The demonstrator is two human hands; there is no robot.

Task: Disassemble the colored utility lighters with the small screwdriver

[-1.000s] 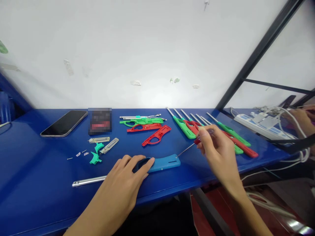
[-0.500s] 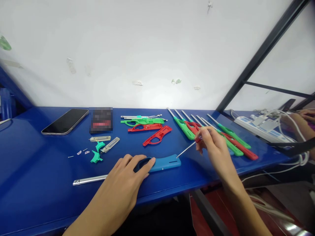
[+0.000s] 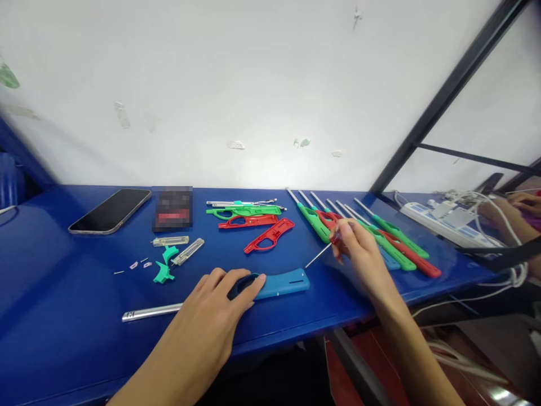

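Observation:
A blue long-neck lighter (image 3: 284, 283) with a silver metal tube lies along the front part of the table. My left hand (image 3: 217, 310) is closed around its trigger loop and presses it down, covering where the tube meets the body. In my right hand (image 3: 354, 245) is a screwdriver (image 3: 319, 255) with a red handle, pinched between thumb and fingers. Its thin shaft slants down to the left, the tip close to the upper edge of the lighter's end, near a small screw hole. Whether the tip touches the plastic I cannot tell.
Several assembled lighters (image 3: 409, 255) lie in a row at the right, beside a power strip (image 3: 443, 225). Opened red shells (image 3: 270, 235), a green shell (image 3: 249, 211), clear fuel tanks (image 3: 189, 252), green triggers (image 3: 164, 273) and a phone (image 3: 112, 210) lie behind. Another person's arm shows far right.
The screwdriver tip has come off the screw hole at the lighter's end and sits slightly above it. My right hand has shifted a little left; the left still holds the lighter.

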